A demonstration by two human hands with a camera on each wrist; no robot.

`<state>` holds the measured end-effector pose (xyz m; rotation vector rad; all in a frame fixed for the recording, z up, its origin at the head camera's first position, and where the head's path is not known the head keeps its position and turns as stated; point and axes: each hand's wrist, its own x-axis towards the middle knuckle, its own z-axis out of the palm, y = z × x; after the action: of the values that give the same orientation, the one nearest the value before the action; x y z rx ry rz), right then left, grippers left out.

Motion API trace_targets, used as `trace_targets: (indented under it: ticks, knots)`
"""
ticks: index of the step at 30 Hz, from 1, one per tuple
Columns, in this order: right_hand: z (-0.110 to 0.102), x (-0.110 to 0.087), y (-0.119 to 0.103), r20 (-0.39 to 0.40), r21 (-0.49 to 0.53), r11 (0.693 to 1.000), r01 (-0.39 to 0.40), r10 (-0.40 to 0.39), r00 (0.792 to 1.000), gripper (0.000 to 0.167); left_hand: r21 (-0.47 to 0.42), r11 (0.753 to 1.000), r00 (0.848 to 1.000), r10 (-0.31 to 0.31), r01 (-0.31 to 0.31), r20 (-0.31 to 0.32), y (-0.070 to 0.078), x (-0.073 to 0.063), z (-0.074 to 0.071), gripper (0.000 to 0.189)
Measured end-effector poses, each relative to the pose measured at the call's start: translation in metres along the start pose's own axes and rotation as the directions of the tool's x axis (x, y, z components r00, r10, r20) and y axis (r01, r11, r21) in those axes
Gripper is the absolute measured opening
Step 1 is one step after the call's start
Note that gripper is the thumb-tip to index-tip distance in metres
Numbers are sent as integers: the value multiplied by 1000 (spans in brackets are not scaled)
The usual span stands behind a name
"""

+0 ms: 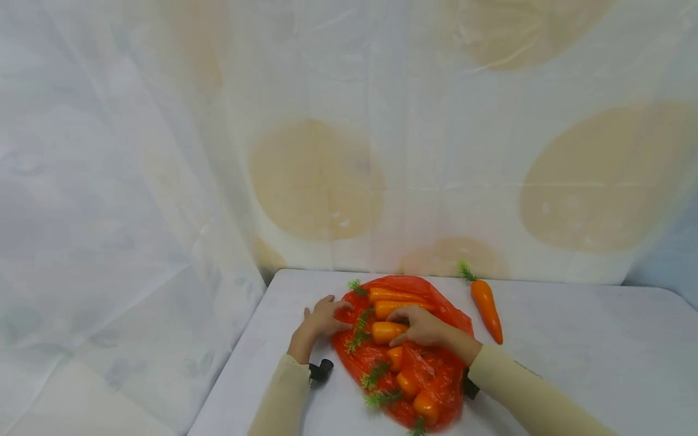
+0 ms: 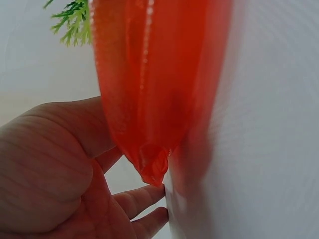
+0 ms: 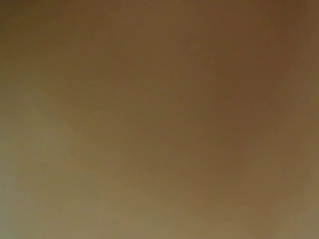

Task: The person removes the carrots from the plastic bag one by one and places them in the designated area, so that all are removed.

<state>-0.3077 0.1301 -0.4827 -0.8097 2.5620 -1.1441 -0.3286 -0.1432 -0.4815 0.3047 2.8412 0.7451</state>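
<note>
Sleeves; left hand, fingers spread, touching a red bag nearer the left edge of the tabletop, apparently steadying it; right hand pinching a carrot there by its thicker end, probably for purchase.

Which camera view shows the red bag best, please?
The head view, because most of the red bag shows there. The left wrist view shows only part of it, close up; the right wrist view is too blurred to tell.
</note>
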Motion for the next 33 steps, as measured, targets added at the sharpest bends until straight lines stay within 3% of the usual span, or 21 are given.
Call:
trace_targets:
  ticks: [24, 33]
  knots:
    - [-6, 1, 2, 18, -74, 993, 96, -95, 995, 43, 20, 1000, 1000, 3, -2, -10, 0, 3, 1, 35]
    - [-11, 0, -3, -5, -41, 996, 76, -76, 997, 52, 46, 999, 1000, 0, 0, -12, -2, 5, 4, 32]
